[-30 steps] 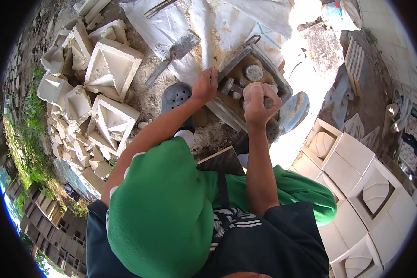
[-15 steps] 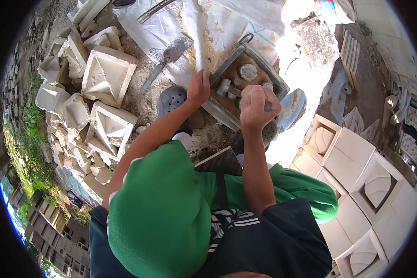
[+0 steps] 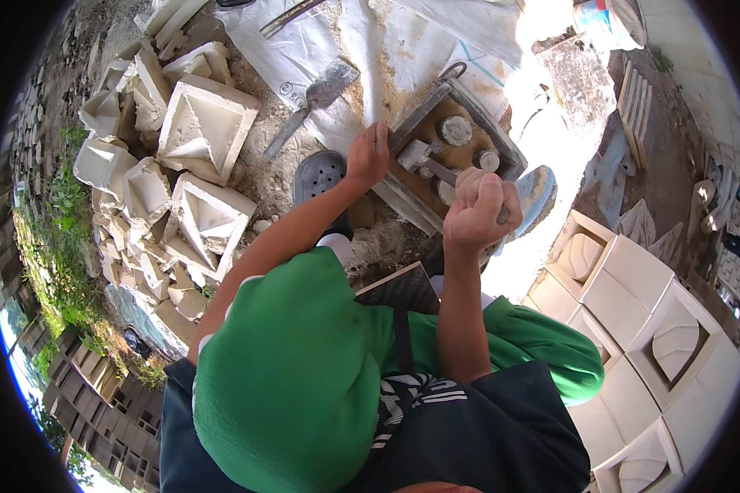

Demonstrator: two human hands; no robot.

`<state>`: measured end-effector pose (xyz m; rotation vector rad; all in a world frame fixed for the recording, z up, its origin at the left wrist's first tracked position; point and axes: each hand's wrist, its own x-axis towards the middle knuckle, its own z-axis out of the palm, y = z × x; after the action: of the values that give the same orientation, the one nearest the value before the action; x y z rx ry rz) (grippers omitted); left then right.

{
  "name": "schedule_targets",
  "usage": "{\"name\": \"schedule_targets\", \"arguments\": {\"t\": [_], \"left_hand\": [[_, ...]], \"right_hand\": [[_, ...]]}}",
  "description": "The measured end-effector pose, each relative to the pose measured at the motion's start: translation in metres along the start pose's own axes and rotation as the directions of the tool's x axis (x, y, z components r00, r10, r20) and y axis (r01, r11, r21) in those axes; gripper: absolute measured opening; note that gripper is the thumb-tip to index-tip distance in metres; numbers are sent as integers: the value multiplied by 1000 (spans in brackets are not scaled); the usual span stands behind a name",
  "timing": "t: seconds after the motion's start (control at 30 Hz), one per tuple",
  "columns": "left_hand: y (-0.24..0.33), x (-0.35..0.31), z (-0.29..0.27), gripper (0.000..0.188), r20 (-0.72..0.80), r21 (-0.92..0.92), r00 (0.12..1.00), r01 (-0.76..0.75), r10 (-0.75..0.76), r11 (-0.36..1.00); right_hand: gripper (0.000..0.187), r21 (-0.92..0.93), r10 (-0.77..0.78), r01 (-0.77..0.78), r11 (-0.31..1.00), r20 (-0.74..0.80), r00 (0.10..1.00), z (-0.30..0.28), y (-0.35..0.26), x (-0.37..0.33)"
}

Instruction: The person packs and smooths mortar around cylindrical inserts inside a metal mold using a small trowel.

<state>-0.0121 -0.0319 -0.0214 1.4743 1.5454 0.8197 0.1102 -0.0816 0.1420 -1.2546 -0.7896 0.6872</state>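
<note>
My right hand (image 3: 481, 209) is closed round the handle of a hammer (image 3: 441, 171). The hammer's head is over the inside of a grey box-shaped mould (image 3: 495, 125), near its left wall. Brown material fills the mould, with round grey-white plugs (image 3: 455, 130) standing in it; one is partly hidden behind the hammer and my hand. My left hand (image 3: 368, 156) is closed on the mould's left edge, fingers at the rim. Whether the hammer's head touches anything inside cannot be made out.
A trowel (image 3: 327, 86) lies on white sacking (image 3: 370, 62) beyond my left hand. Cast pale blocks and broken pieces (image 3: 205, 127) are heaped at left. Stacked cream blocks (image 3: 625, 255) stand at right. My grey clog (image 3: 318, 176) is beside the mould.
My right hand has come lower, nearer to me, and more of the hammer's handle shows. The hammer's head has turned. My left hand keeps its place on the mould; the whole view has shifted slightly.
</note>
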Motion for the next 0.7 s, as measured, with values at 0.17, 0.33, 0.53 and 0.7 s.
{"name": "schedule_targets", "arguments": {"t": [0.17, 0.33, 0.53, 0.7], "left_hand": [[-17, -1, 8, 35, -11, 102, 993, -112, 114, 988], [0, -4, 5, 34, 12, 40, 1000, -2, 1, 999], [-7, 0, 0, 36, -6, 39, 999, -38, 39, 998], [2, -2, 0, 38, 57, 29, 996, 68, -70, 997]], "right_hand": [[33, -63, 14, -9, 998, 85, 996, 5, 9, -2], [32, 131, -83, 80, 988, 21, 996, -2, 11, -10], [34, 407, -51, 49, 912, -6, 999, -8, -10, -5], [28, 215, 36, -34, 976, -8, 999, -8, 0, 0]]}}
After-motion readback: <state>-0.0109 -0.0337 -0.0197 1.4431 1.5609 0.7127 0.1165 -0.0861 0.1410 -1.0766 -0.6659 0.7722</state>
